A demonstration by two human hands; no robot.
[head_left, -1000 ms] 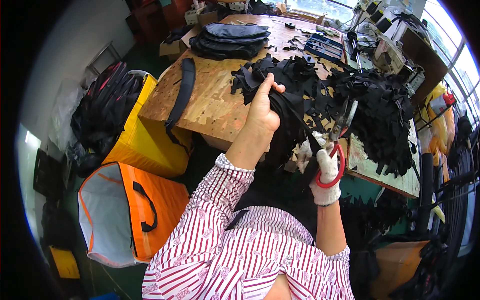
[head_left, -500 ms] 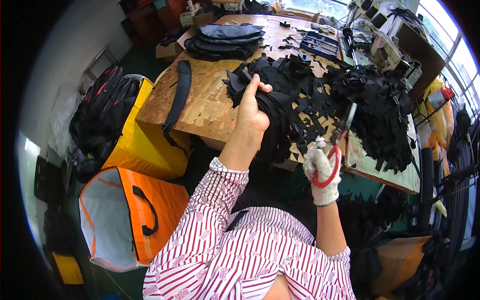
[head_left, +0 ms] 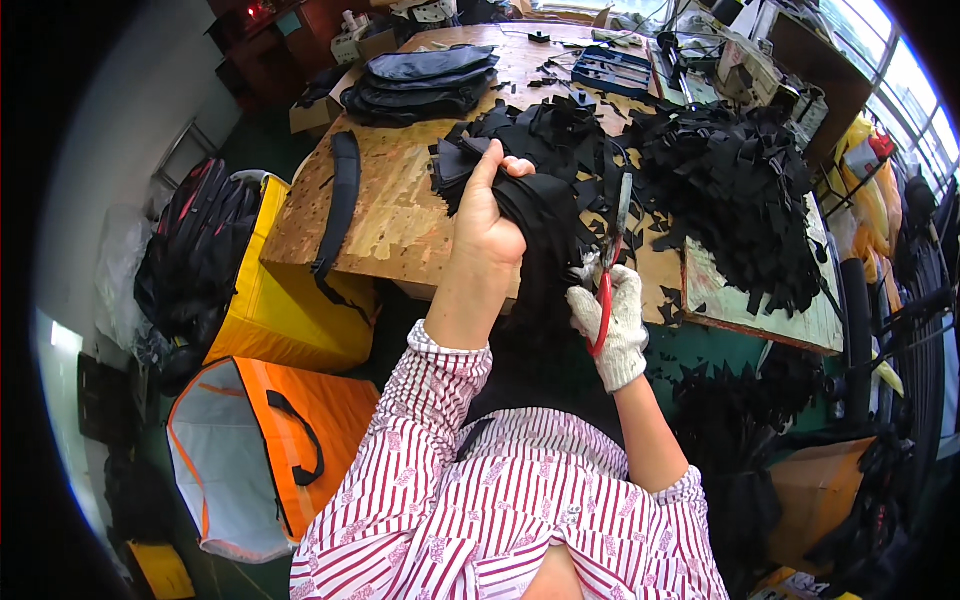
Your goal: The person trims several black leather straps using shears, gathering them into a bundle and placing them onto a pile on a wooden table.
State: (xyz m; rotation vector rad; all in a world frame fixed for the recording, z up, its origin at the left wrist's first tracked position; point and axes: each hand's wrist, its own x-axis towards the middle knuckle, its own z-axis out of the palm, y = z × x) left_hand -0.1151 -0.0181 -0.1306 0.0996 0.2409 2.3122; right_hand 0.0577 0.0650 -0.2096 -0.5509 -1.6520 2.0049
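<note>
My bare left hand [head_left: 490,228] grips a thick bundle of black fabric strips [head_left: 545,215], thumb on top. The strips drape down over the table's near edge. Just right of them is my right hand [head_left: 620,330], in a white knitted glove. It is closed around the red handles of a pair of scissors [head_left: 604,315], whose blades point up and away from me. Whether the blades touch the bundle I cannot tell. Beyond the bundle lies a heap of black fabric pieces [head_left: 552,128], and a larger heap [head_left: 722,190] is to the right.
On the wooden table [head_left: 390,205] are a padded black strap [head_left: 342,200], stacked dark fabric panels [head_left: 420,82] and a blue tray [head_left: 612,70]. An orange bag [head_left: 335,410] and a yellow box-shaped bag [head_left: 290,315] stand at left. A cardboard box [head_left: 815,490] is at lower right.
My right hand has moved left with the scissors, closer to the bundle, and the blades now point more upright. My left hand keeps its hold. The whole view has shifted slightly.
</note>
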